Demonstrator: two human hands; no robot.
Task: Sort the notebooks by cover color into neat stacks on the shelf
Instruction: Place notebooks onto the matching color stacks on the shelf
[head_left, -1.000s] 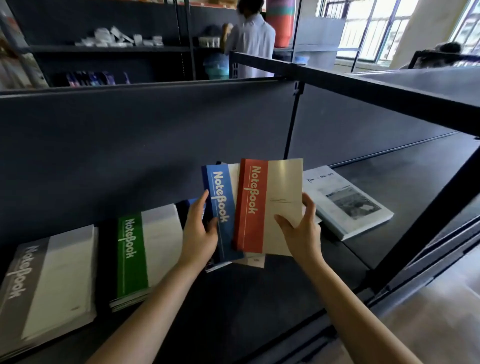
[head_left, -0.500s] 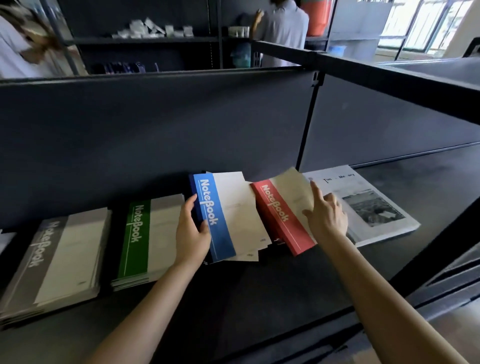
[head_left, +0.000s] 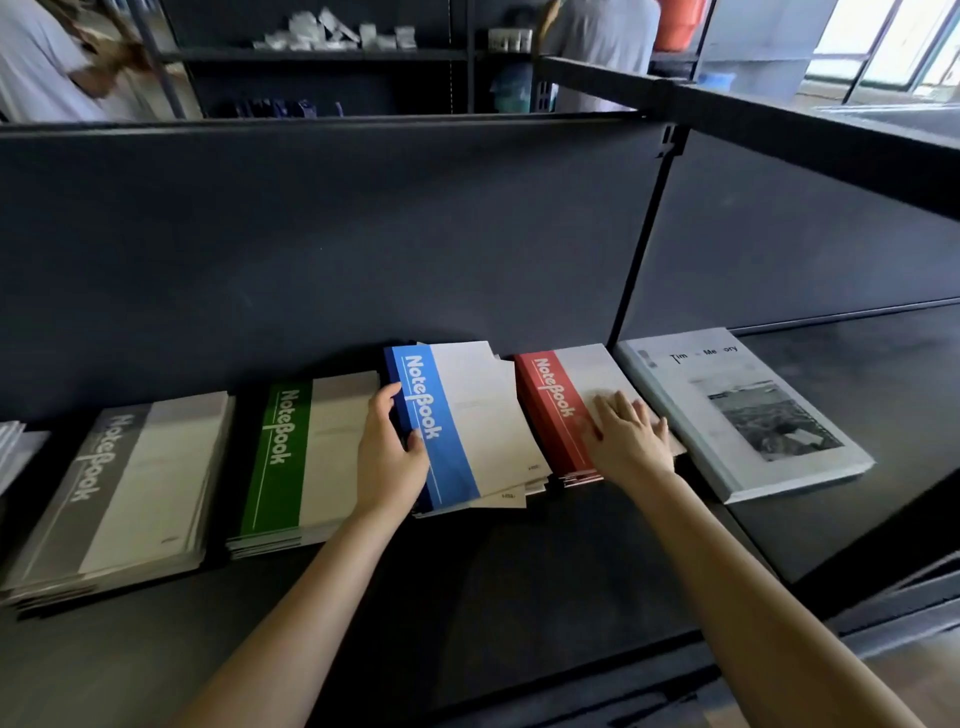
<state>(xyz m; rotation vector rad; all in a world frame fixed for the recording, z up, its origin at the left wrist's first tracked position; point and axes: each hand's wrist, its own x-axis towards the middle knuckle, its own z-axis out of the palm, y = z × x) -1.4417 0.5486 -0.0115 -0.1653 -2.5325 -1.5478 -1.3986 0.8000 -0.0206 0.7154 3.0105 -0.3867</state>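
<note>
The left hand (head_left: 389, 452) grips the top blue notebook (head_left: 457, 415) at its spine edge, thumb on the cover and fingers curled round the side; the right hand (head_left: 628, 436) lies flat and open on the red notebook (head_left: 566, 395), fingers straight, holding nothing. Both notebooks lie on the dark shelf (head_left: 519, 597), against its back panel. Taking the blue one as the dial's centre, the red stack is just beside it at 3 o'clock and the green stack (head_left: 306, 452) at 9 o'clock; the grey stack (head_left: 130, 483) is further out at 9, and a photo-cover book (head_left: 743, 410) lies beyond the red at 3. The blue pile looks untidy; loose covers fan out at its 5 o'clock corner. These notebooks look thin, light and soft-covered, so they will likely flop if lifted by a free corner; their smooth covers probably slide on each other. The bound spine looks the stiffest hold; squaring a pile likely wants flat palms on opposite edges.
</note>
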